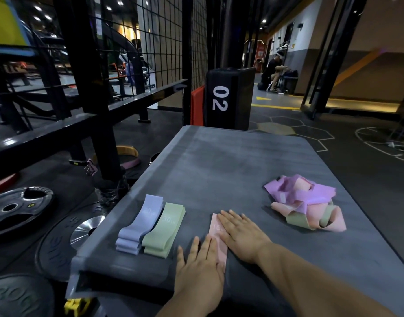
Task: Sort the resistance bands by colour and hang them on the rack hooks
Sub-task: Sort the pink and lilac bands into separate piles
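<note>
A pink band lies flat on the grey platform. My left hand presses its near end with straight fingers. My right hand lies flat across its far part. To the left sit two neat stacks, blue-lilac bands and green bands, side by side. At the right a tangled heap of bands mixes purple, pink and green.
Black weight plates lie on the floor at the left beside a black rack post with wire mesh. A black box marked 02 stands beyond the platform's far edge. A person sits far back in the corridor.
</note>
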A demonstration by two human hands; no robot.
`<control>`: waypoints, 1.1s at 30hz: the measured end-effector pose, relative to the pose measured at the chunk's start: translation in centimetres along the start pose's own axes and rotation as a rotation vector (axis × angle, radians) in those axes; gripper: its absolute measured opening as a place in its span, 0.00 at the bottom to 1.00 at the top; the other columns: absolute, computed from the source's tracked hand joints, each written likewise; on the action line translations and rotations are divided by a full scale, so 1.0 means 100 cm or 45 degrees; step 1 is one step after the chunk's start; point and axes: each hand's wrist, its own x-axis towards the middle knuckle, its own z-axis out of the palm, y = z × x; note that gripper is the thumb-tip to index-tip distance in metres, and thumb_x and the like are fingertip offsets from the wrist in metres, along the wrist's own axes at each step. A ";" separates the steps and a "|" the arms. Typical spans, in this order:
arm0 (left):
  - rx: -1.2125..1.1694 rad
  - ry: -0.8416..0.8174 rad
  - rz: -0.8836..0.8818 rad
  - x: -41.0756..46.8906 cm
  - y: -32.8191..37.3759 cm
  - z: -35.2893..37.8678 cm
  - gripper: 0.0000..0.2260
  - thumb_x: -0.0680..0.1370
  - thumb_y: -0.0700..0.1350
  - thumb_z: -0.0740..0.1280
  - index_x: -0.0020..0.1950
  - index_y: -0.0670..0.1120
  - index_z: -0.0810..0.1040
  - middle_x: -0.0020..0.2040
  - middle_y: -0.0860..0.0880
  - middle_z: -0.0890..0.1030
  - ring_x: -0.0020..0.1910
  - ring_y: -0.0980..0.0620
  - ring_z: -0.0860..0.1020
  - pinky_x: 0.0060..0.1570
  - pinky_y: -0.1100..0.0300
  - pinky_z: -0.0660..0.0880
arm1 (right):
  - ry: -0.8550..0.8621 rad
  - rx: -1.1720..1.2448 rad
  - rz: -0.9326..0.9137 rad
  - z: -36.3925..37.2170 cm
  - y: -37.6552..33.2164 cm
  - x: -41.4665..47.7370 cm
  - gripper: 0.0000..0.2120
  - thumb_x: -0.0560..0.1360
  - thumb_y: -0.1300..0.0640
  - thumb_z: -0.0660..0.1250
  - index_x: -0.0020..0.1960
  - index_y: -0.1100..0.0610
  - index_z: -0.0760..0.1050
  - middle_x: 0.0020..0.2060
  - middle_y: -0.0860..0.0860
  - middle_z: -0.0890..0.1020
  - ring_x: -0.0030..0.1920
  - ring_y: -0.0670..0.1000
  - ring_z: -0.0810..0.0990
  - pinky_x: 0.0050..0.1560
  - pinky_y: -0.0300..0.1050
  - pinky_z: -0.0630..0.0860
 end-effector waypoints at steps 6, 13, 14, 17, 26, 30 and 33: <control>-0.131 -0.089 -0.084 0.004 0.008 -0.033 0.24 0.82 0.53 0.45 0.79 0.52 0.49 0.79 0.59 0.48 0.78 0.53 0.46 0.73 0.43 0.42 | 0.033 0.031 0.017 0.002 0.000 -0.001 0.28 0.83 0.42 0.42 0.79 0.50 0.42 0.79 0.44 0.44 0.78 0.45 0.41 0.77 0.46 0.39; -0.172 0.067 -0.073 0.015 0.027 -0.062 0.20 0.83 0.53 0.50 0.75 0.54 0.58 0.76 0.57 0.59 0.77 0.53 0.52 0.74 0.48 0.47 | 0.286 0.204 0.074 -0.006 0.012 -0.023 0.25 0.83 0.46 0.47 0.78 0.52 0.54 0.78 0.48 0.54 0.78 0.48 0.50 0.76 0.42 0.46; -0.182 0.099 -0.051 0.017 0.033 -0.064 0.20 0.82 0.53 0.51 0.75 0.54 0.58 0.75 0.57 0.61 0.77 0.53 0.54 0.74 0.50 0.50 | 0.353 0.205 0.091 -0.007 0.018 -0.031 0.26 0.81 0.45 0.47 0.77 0.53 0.59 0.76 0.50 0.60 0.76 0.50 0.56 0.75 0.42 0.50; -0.221 0.150 0.054 0.022 0.053 -0.066 0.17 0.82 0.53 0.53 0.70 0.55 0.67 0.69 0.57 0.71 0.70 0.55 0.65 0.66 0.58 0.61 | 0.583 0.207 0.156 -0.008 0.043 -0.057 0.20 0.79 0.50 0.54 0.66 0.55 0.74 0.63 0.53 0.76 0.65 0.55 0.72 0.68 0.46 0.64; -0.318 0.065 0.150 0.041 0.133 -0.059 0.13 0.81 0.52 0.55 0.62 0.55 0.74 0.60 0.56 0.78 0.63 0.50 0.69 0.58 0.57 0.67 | 0.944 0.233 0.609 -0.017 0.150 -0.118 0.08 0.76 0.59 0.64 0.50 0.55 0.81 0.46 0.53 0.81 0.48 0.58 0.76 0.46 0.49 0.72; -0.325 0.048 0.158 0.075 0.159 -0.063 0.13 0.81 0.52 0.56 0.60 0.53 0.76 0.57 0.50 0.79 0.60 0.47 0.71 0.54 0.55 0.68 | 0.892 0.363 0.796 -0.019 0.187 -0.113 0.12 0.78 0.57 0.60 0.58 0.54 0.79 0.54 0.55 0.79 0.56 0.58 0.74 0.54 0.52 0.73; -0.415 0.013 0.147 0.110 0.172 -0.067 0.13 0.82 0.50 0.55 0.59 0.51 0.77 0.58 0.48 0.80 0.59 0.44 0.72 0.55 0.54 0.72 | 0.907 0.517 0.831 -0.021 0.209 -0.099 0.14 0.78 0.57 0.59 0.61 0.53 0.77 0.57 0.54 0.79 0.58 0.57 0.74 0.58 0.53 0.73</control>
